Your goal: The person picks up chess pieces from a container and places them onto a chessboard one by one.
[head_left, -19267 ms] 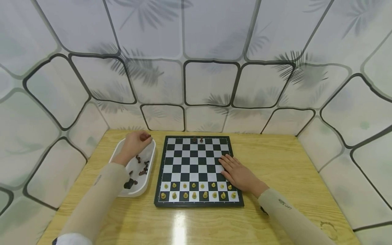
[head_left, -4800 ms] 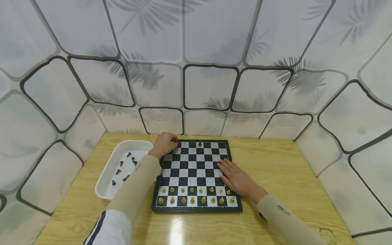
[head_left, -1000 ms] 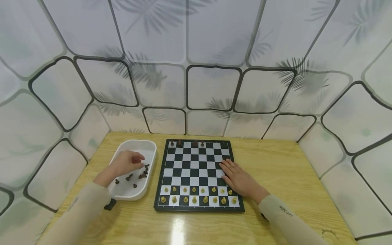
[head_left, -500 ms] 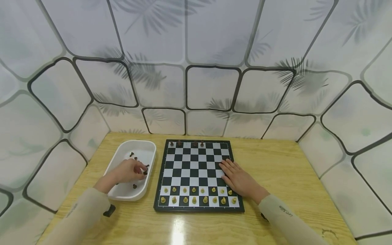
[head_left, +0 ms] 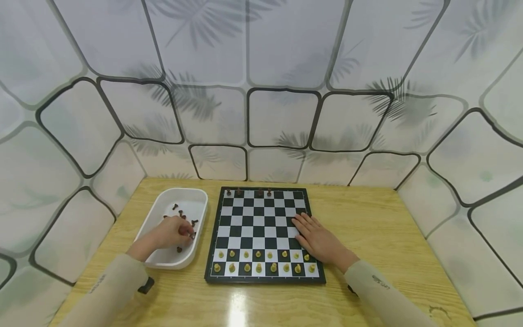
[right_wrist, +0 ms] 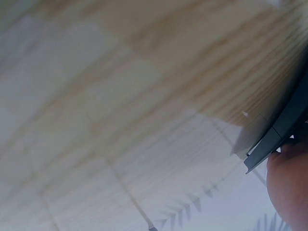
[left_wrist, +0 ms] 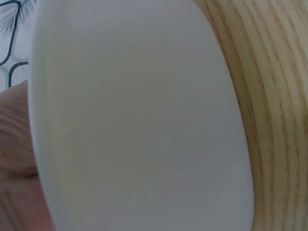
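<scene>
Lower centre of the head view: two rows of light chess pieces [head_left: 261, 261] stand on the near ranks of the chessboard [head_left: 263, 222], upright and evenly spaced. Our right hand [head_left: 318, 238] lies flat, fingers straight, on the board's right edge, holding nothing. Left of the board, our left hand [head_left: 173, 231] reaches into the white tray [head_left: 196, 196], fingertips curled at a dark chess piece [head_left: 191, 235]; we cannot tell whether it is actually pinched. More dark pieces [head_left: 180, 212] lie loose beyond the hand. At the far rank, four dark pieces [head_left: 248, 193] stand. Risks, as we judge: a small piece slipping from a shallow pinch, or the sleeve brushing the near light rows when crossing over.
</scene>
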Motion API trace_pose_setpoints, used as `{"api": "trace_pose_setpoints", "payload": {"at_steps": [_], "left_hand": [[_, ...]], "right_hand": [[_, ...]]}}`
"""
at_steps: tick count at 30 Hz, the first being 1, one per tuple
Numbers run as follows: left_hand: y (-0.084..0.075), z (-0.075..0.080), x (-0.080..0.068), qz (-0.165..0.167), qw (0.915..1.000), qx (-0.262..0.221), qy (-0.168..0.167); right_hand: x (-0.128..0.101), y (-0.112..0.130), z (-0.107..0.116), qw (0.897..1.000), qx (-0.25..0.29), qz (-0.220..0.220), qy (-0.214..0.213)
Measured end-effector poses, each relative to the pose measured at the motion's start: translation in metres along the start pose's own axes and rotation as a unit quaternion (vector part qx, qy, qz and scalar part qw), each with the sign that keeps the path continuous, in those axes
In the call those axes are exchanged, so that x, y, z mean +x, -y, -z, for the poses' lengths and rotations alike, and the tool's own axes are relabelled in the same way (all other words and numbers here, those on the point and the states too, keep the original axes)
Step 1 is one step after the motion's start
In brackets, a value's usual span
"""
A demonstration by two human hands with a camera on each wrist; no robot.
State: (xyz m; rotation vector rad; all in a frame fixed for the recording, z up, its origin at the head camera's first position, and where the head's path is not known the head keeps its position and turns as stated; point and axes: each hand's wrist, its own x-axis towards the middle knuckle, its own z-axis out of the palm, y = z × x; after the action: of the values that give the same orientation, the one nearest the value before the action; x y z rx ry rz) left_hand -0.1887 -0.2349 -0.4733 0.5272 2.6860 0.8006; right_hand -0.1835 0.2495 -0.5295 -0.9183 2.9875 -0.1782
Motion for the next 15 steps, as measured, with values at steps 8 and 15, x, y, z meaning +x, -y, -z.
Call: {"api": "trace_pose_setpoints", "payload": {"at_steps": [8,15], "left_hand": [[0.0043,-0.0019,0.0026,0.003,1.0,0.004,-0.004],[0.0027,-0.0019,0.0015,0.013,0.9999,-0.002,-0.001]], "right_hand": [[0.0001,-0.0006,0.0,1.0,0.0,0.002,-0.001],[0.0,0.0001,0.0006,1.0,-0.001,0.002,-0.002]]}}
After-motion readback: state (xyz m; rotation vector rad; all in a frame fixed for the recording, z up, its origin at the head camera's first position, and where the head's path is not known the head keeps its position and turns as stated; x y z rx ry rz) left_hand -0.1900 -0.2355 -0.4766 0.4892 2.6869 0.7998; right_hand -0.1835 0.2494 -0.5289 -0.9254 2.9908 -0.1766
